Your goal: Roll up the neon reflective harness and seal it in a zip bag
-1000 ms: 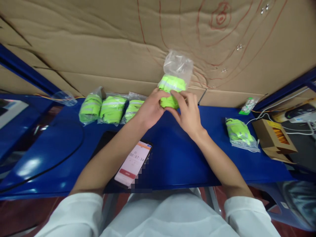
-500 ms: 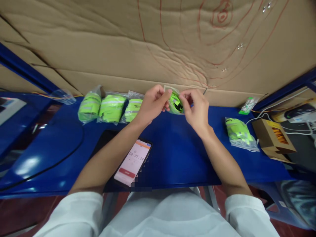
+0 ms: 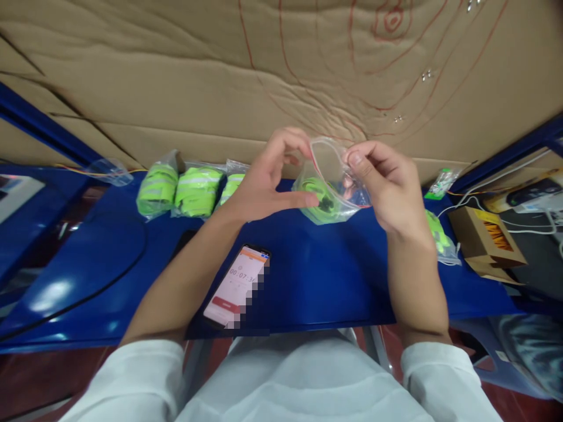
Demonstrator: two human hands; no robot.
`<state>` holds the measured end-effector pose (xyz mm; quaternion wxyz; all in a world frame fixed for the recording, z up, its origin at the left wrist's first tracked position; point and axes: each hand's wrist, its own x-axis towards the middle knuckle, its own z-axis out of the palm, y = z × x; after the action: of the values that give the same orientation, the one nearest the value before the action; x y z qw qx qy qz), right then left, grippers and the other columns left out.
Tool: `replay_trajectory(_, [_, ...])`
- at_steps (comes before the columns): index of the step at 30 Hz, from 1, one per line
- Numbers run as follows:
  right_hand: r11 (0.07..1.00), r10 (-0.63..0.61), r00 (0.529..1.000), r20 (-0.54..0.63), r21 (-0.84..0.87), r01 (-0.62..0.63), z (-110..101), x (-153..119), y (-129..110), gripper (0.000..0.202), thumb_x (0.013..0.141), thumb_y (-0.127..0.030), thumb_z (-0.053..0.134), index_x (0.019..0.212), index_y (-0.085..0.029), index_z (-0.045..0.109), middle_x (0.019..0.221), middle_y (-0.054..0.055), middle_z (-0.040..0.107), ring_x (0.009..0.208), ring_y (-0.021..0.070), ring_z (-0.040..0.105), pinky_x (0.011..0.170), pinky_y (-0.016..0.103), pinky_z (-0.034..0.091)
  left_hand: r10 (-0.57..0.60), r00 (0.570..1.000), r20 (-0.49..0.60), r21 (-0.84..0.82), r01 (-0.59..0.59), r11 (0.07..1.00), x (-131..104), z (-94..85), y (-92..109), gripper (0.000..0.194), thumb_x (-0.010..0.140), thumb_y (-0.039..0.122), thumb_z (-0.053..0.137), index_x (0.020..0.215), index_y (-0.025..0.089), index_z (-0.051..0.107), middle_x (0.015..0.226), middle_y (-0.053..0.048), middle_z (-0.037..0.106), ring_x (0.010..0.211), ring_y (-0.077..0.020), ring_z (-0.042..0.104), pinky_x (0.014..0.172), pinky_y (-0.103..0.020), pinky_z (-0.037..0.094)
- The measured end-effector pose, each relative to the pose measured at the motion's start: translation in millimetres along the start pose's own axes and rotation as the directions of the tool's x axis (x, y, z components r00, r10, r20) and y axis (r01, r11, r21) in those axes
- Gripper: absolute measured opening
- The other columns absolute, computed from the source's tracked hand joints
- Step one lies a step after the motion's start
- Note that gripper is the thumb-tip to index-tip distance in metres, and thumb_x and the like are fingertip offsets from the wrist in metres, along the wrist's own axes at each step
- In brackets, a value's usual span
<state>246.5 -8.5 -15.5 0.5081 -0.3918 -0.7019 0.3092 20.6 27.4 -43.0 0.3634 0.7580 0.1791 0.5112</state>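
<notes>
A clear zip bag hangs just above the blue table with its mouth wide apart. Inside lies a rolled bright green strap with a dark part in it. My right hand pinches the bag's rim on the right between thumb and fingers. On the other side, my left hand is open, thumb stretched across the bag's near side and fingertips near the upper rim. Behind my left forearm stand packed bags of green strap, among them a left one and a middle one.
A phone showing a running timer lies on the blue table. Another packed bag sits at right, beside an opened cardboard box and white cables. A cardboard sheet with red lines rises behind the table.
The bag's mouth has been spread wide. My left hand has gone from a pinch to spread fingers, and my right hand has moved right along with the rim.
</notes>
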Motion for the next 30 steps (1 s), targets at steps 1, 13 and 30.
replay_trajectory(1, [0.999,0.022,1.000,0.022,0.041,-0.023,-3.5,-0.1,-2.2,0.030,0.099,-0.053,0.067,0.096,-0.023,0.064,0.080,0.003,0.066,0.060,0.0134,0.059,0.050,0.029,0.052,-0.036,0.998,0.049,-0.102,0.041,0.994,0.6,-1.2,-1.6,0.070,0.067,0.060,0.094,0.123,0.034,0.060,0.136,-0.004,0.059,0.126,-0.0271,0.061,0.107,-0.045,0.051])
replay_trajectory(13, [0.999,0.045,0.992,0.120,-0.028,-0.042,-26.7,-6.8,-18.8,0.048,0.104,-0.063,0.051,0.112,-0.025,0.079,0.106,0.007,0.078,0.094,0.0207,0.073,0.087,0.037,0.062,-0.213,0.967,-0.142,-0.310,0.161,0.937,-0.8,12.5,-2.0,0.025,0.087,0.037,0.085,0.085,0.020,0.067,0.080,0.002,0.070,0.069,-0.0101,0.066,0.065,-0.023,0.053])
replay_trajectory(30, [0.997,0.070,0.996,0.051,-0.026,-0.068,-40.2,4.7,1.3,0.026,0.082,-0.046,0.089,0.086,-0.021,0.080,0.075,0.000,0.071,0.068,0.0127,0.064,0.062,0.027,0.056,0.003,0.972,-0.233,-0.019,-0.008,1.000,2.4,-8.4,-7.4,0.017,0.098,0.037,0.073,0.094,0.024,0.083,0.084,-0.002,0.079,0.070,-0.0119,0.072,0.060,-0.024,0.057])
